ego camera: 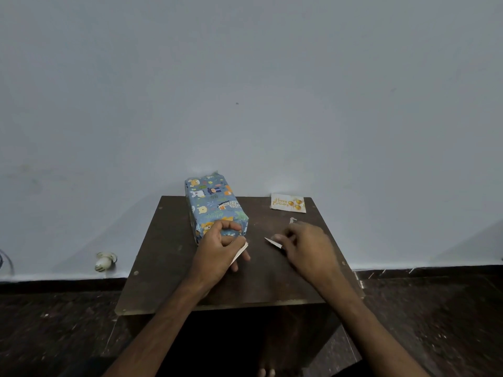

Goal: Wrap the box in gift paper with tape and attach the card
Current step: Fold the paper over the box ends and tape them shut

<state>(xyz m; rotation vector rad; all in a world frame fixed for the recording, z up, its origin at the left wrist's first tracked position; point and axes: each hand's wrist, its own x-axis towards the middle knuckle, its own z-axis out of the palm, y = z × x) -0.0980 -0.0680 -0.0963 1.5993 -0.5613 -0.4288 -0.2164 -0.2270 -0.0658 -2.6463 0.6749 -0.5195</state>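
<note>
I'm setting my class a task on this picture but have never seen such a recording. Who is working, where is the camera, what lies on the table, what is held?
No machine: a person works with bare hands, filmed by one head-worn camera looking down. On the dark brown wooden table lie a box wrapped in blue animal-print paper and, apart at the far right, a white Happy Birthday card with gold balloons. The left hand pinches a small whitish strip; the right hand pinches a small white pointed piece. Tape or paper, I cannot tell.
</note>
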